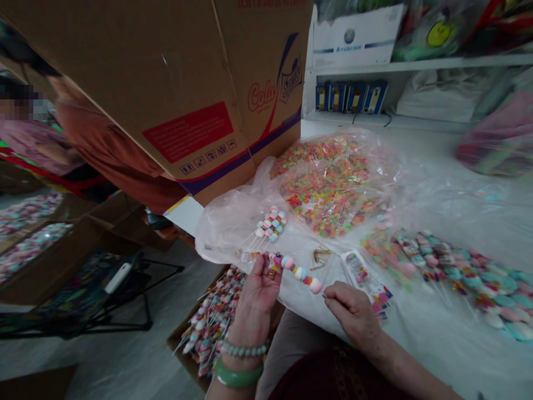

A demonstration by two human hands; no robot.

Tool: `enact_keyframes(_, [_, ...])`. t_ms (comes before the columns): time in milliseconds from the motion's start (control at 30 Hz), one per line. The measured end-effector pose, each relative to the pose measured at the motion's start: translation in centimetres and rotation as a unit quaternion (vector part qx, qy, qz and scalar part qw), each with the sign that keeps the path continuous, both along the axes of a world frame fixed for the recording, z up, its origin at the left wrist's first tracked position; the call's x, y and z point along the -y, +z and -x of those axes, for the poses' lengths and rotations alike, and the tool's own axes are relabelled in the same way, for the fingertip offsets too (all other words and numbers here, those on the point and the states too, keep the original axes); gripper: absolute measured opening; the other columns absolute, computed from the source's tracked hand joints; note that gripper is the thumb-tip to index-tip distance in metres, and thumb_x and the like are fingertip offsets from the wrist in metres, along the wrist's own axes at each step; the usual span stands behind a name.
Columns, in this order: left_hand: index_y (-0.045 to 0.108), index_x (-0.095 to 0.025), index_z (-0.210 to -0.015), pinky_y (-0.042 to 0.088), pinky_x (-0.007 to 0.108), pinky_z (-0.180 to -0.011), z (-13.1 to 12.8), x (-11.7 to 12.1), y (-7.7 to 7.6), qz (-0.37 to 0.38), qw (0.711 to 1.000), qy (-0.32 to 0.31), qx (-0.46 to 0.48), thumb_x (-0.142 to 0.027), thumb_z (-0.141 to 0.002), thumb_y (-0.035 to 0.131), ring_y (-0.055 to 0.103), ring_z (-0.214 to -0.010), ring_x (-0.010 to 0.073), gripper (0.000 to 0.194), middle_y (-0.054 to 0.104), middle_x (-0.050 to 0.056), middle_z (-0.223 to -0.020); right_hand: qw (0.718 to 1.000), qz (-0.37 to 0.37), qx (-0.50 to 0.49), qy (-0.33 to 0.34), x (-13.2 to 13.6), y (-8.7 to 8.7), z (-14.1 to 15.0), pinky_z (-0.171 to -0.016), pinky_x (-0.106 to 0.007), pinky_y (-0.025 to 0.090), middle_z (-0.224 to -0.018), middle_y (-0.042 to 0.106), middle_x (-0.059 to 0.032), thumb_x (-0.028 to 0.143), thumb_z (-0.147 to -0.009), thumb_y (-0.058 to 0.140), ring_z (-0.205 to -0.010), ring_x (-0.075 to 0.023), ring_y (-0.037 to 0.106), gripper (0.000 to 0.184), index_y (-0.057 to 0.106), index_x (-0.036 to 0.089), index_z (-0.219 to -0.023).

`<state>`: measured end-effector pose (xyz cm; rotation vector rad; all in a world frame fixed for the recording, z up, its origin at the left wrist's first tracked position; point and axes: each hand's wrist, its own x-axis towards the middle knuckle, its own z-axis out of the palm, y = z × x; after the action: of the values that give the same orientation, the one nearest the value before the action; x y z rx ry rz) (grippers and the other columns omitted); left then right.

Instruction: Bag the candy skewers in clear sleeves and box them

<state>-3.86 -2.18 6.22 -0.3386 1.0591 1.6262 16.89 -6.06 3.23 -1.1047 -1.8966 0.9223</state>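
A candy skewer (300, 273) of pastel marshmallows and coloured gummies lies across the fingers of my left hand (263, 283), which holds it near its wrapped end. My right hand (353, 314) is closed in a pinch just beyond the skewer's pink end; whatever is between its fingers is hidden. Past my left hand, several marshmallow sticks (272, 223) rest on the plastic sheet. Gold twist ties (320, 258) and a stack of printed cards (357, 269) lie between the skewer and a large clear bag of colourful gummies (328, 178).
A tall cardboard box (200, 72) stands at the back left. Finished-looking skewers (470, 272) are piled on the right. Below my left arm, an open carton (212, 328) holds many skewers. A folding chair (91, 289) and another person (112, 150) are at the left.
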Motion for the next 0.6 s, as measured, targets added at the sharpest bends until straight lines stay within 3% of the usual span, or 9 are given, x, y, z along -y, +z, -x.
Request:
enact_keyframes(200, [0.059,-0.016,-0.079,0.055,0.024,-0.064,-1.3,0.4,-0.5,-0.031,0.998,-0.008,-0.063,-0.016,-0.088,0.054,0.064,-0.063,0.0109,0.011,0.065,-0.001,-0.071,0.986,-0.135,0.095,0.002,0.6,-0.2,0.1,-0.063,-0.028,0.032,-0.068,0.054,-0.0030,0.014,-0.090,0.043,-0.065,-0.0160,0.050,0.020,0.060,0.017,-0.079])
enact_keyframes(267, [0.060,-0.015,-0.079,0.054,0.023,-0.060,-1.7,0.5,-0.8,-0.048,0.994,-0.034,-0.089,-0.018,-0.084,0.060,0.063,-0.061,0.0117,0.006,0.065,-0.001,-0.069,0.986,-0.137,0.098,0.008,0.7,-0.4,0.1,-0.064,-0.029,0.033,-0.069,0.055,-0.0041,0.015,-0.090,0.042,-0.067,-0.0167,0.050,0.021,0.061,0.016,-0.080])
enact_keyframes(400, [0.062,-0.010,-0.074,0.052,0.022,-0.052,-2.1,0.7,-1.2,-0.096,0.980,-0.154,-0.086,-0.023,-0.077,0.067,0.060,-0.053,0.0118,0.014,0.065,0.003,-0.064,1.000,0.008,0.027,0.011,0.1,-1.0,0.0,-0.064,-0.026,0.035,-0.070,0.056,-0.0021,0.021,-0.090,0.045,-0.069,-0.0153,0.054,0.019,0.061,0.017,-0.078])
enact_keyframes(500, [0.065,-0.009,-0.079,0.053,0.022,-0.055,-2.0,0.8,-1.6,-0.102,0.972,-0.197,-0.074,-0.024,-0.077,0.069,0.062,-0.057,0.0126,0.015,0.067,0.005,-0.067,0.992,0.124,-0.017,-0.001,-0.7,-1.4,-0.4,-0.064,-0.024,0.036,-0.071,0.058,-0.0006,0.022,-0.086,0.049,-0.071,-0.0151,0.055,0.016,0.060,0.018,-0.074])
enact_keyframes(600, [0.067,-0.010,-0.087,0.054,0.023,-0.061,-2.1,0.8,-2.4,-0.108,0.963,-0.227,-0.094,-0.024,-0.073,0.073,0.065,-0.066,0.0153,0.021,0.069,0.006,-0.074,0.989,0.144,-0.010,-0.012,-0.9,-1.7,-0.6,-0.065,-0.024,0.036,-0.070,0.058,0.0004,0.023,-0.083,0.051,-0.071,-0.0152,0.054,0.014,0.060,0.019,-0.072])
